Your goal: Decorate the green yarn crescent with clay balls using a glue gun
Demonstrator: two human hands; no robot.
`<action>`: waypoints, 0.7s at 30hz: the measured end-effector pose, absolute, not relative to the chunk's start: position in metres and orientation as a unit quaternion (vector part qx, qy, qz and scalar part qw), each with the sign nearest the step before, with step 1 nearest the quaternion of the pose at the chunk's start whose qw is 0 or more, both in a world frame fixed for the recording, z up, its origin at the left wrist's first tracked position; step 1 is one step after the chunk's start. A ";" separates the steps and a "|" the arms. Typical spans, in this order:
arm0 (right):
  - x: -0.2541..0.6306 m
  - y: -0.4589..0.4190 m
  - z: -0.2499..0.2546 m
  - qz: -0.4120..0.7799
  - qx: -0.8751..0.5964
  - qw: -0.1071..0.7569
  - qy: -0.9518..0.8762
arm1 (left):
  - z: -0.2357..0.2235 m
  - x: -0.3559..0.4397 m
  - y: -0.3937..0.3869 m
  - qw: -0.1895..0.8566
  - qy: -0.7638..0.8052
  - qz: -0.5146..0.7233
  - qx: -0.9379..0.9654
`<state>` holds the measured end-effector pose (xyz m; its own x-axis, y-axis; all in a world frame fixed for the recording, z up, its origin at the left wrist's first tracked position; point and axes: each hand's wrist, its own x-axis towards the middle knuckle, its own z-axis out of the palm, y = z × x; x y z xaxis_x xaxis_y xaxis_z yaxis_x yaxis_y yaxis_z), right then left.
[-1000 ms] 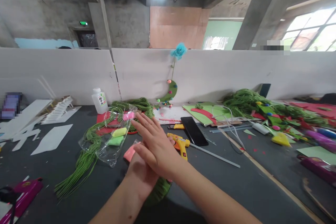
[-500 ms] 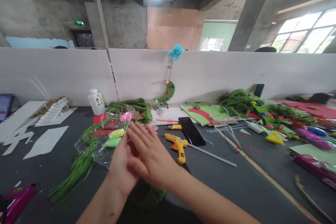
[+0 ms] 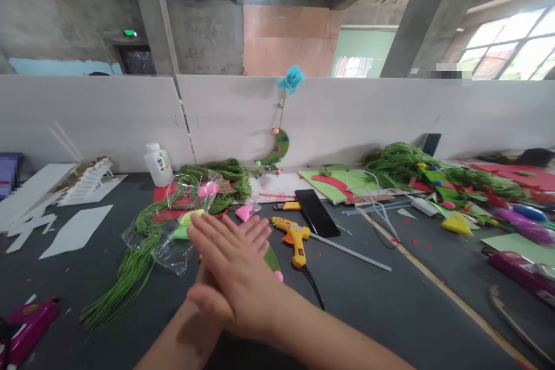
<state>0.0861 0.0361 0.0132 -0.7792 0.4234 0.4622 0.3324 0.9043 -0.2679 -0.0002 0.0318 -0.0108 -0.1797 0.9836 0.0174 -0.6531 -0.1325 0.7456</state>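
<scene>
My right hand [image 3: 238, 280] lies flat across my left hand [image 3: 260, 235], palm against palm, with fingers stretched out. Fingertips of the left hand show beyond the right. Anything between the palms is hidden. Behind the hands is a green curved piece [image 3: 272, 260] with a pink ball [image 3: 278, 276] on its edge, partly covered. Left of the fingers, a clear plastic bag [image 3: 176, 263] lies by yellow [image 3: 193, 217] and light green [image 3: 179, 233] soft lumps. A small bright pink packet [image 3: 244, 212] sits just beyond the fingertips. To their right is a yellow glue gun [image 3: 296, 238].
A black phone [image 3: 318, 214] and a yellow utility knife [image 3: 289, 206] lie beyond the glue gun. Green cord bundles [image 3: 125, 283] spread at left, near a white bottle [image 3: 158, 165]. A moon-shaped ornament [image 3: 280, 147] stands against the white partition [image 3: 355, 121].
My hands, pressed together throughout, slide against each other; the right hand's fingers have shifted left over the left hand. The green curved piece and its pink ball show more beside them.
</scene>
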 end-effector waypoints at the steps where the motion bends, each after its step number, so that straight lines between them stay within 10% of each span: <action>1: 0.086 0.039 0.013 0.081 -0.218 0.273 -0.934 | -0.011 0.000 0.030 0.600 0.306 0.691 0.263; 5: 0.091 0.044 0.009 0.084 -0.257 0.265 -0.926 | -0.011 0.001 0.023 0.679 0.302 0.615 0.263; 10: 0.091 0.035 0.002 0.127 -0.202 0.259 -0.936 | -0.022 0.027 0.016 0.419 0.245 0.836 0.257; 16: 0.095 0.043 0.000 0.116 -0.264 0.258 -0.922 | 0.000 -0.001 0.027 0.708 0.317 0.602 0.190; 21: 0.090 0.034 0.000 0.150 -0.190 0.258 -0.935 | -0.011 -0.009 0.030 0.658 0.300 0.670 0.166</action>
<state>0.0904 0.0337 0.0001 -0.7942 0.4333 0.4260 0.2789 0.8828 -0.3780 -0.0094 0.0299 -0.0115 -0.0782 0.9820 -0.1717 -0.7826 0.0462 0.6208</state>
